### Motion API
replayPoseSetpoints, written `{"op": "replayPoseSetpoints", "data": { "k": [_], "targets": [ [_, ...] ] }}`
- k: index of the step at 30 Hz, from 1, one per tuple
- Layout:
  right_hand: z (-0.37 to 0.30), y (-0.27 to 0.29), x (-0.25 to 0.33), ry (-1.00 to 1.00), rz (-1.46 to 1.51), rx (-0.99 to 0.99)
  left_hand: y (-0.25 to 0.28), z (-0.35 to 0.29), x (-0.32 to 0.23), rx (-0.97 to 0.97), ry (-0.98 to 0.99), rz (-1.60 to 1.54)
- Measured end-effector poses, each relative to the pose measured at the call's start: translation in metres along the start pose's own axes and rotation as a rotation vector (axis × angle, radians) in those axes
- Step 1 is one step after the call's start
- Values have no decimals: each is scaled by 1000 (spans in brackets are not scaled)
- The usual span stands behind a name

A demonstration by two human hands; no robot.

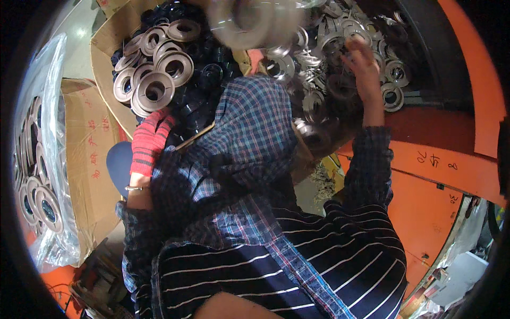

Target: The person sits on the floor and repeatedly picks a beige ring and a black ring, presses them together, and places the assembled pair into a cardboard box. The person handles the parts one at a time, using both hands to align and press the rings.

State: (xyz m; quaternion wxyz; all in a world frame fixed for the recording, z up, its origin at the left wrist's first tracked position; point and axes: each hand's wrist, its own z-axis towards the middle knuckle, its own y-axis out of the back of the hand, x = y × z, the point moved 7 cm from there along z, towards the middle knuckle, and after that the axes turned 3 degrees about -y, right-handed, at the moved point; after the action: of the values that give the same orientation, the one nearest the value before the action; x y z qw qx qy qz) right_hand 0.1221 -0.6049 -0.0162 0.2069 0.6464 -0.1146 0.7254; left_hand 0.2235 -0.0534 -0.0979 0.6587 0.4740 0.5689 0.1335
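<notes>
My left hand (151, 141), in a red and dark striped knit glove, is at the near rim of a cardboard box (110, 48). Its fingers are bent and drawn together just below the nearest of several flanged metal rings (152, 91); whatever they grip is hidden. These rings lie overlapping on dark, glossy parts (212, 87) in the box. My bare right hand (365, 66) reaches over a heap of loose metal rings (313, 106) at the right. Its fingers are apart, slightly blurred, with the tips by a ring at the heap's far side.
Another cardboard box (90, 159), lined with clear plastic (48, 143), holds more rings at the left. An orange panel (419, 207) stands at the right. A blurred round thing (255, 24) blocks the top middle of the view. Plaid cloth (255, 111) covers part of the area between the boxes.
</notes>
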Motion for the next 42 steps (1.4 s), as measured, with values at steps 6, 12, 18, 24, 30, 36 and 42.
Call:
{"op": "replayPoseSetpoints", "data": {
  "k": [6,12,18,24,30,36,42],
  "targets": [
    [-43,39,-186,-495,-1755,425,0,-3,2,-8,14,1],
    [-64,41,-241,-151,-1768,129,0,-3,-4,16,42,-28],
    [-88,-1,-171,-136,-1228,265,1,-2,-4,7,13,-9],
    [-120,69,-115,-384,-206,13,1,-1,-9,-13,-143,-6],
    [-106,83,-124,-555,247,-471,6,-3,-3,-77,-29,-118],
    [-36,5,-27,-186,-16,-128,4,-4,-6,-55,-59,-83],
    [27,66,-75,-194,-488,-39,5,-3,-6,-76,-100,-28]
  ]
}}
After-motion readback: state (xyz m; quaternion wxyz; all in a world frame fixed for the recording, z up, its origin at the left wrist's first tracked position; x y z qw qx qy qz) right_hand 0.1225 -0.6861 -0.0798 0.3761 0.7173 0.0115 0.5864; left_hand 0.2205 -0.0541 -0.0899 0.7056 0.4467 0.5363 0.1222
